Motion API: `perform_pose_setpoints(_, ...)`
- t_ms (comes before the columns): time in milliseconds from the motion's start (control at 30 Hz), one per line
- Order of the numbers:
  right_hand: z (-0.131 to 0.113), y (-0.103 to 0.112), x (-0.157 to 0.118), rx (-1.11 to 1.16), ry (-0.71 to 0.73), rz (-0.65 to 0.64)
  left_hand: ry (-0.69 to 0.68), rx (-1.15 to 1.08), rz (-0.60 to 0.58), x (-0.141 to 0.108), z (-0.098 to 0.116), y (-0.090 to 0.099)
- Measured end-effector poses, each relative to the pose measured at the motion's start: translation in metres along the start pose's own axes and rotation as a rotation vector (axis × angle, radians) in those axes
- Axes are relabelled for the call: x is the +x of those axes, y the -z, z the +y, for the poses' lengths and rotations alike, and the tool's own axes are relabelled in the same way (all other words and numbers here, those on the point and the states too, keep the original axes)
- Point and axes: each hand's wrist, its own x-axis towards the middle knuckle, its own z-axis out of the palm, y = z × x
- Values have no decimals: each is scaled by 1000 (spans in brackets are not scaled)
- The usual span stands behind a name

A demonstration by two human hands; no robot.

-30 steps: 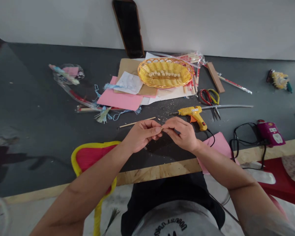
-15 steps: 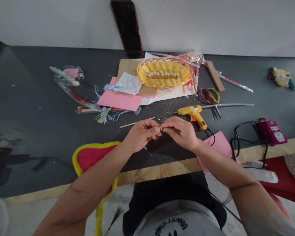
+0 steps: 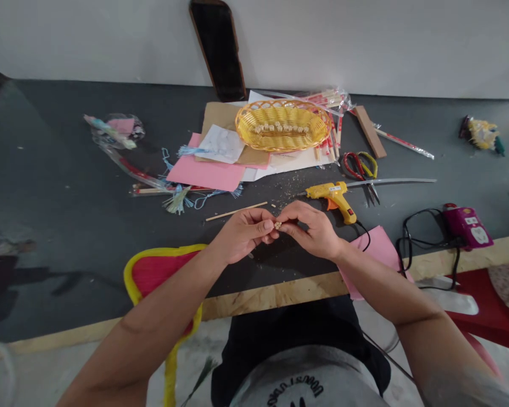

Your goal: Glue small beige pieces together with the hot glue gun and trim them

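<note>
Between the fingertips of both hands is a small pale cluster of cut stick pieces [image 3: 277, 225], shaped like a little flower. My left hand [image 3: 252, 230] pinches it from the left, while my right hand [image 3: 307, 229] grips its other side with thumb and forefinger. Just beyond my left hand lies a thin wooden stick [image 3: 236, 211], with a short cut piece [image 3: 274, 206] beside its end. Near my right hand rests a yellow glue gun [image 3: 333, 198] with an orange trigger. Similar pale clusters [image 3: 282, 128] sit in a row in the yellow woven basket [image 3: 241, 135].
Scissors [image 3: 367, 169] lie behind the glue gun, near a wooden block [image 3: 370, 133]. Pink paper [image 3: 207, 172], tassels [image 3: 178, 200] and wrapped chopsticks [image 3: 333, 138] surround the basket. A phone [image 3: 218, 51] leans on the wall. A purple power box [image 3: 469, 226] stands right, its black cord looping.
The cluster has turned between my fingertips, so its several round stick ends now face up. Both hands stay in nearly the same place.
</note>
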Motion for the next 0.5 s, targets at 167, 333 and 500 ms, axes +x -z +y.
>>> perform_pose_setpoints(167,0,2,-1,-12,6,-8,12,26,9,0,2,-1)
perform_pose_setpoints(333,0,1,-3,-49,-36,62,-11,-3,7,0,0,-2)
perform_pose_setpoints(500,-1,1,-3,-70,20,57,-9,-14,-9,1,-1,-2)
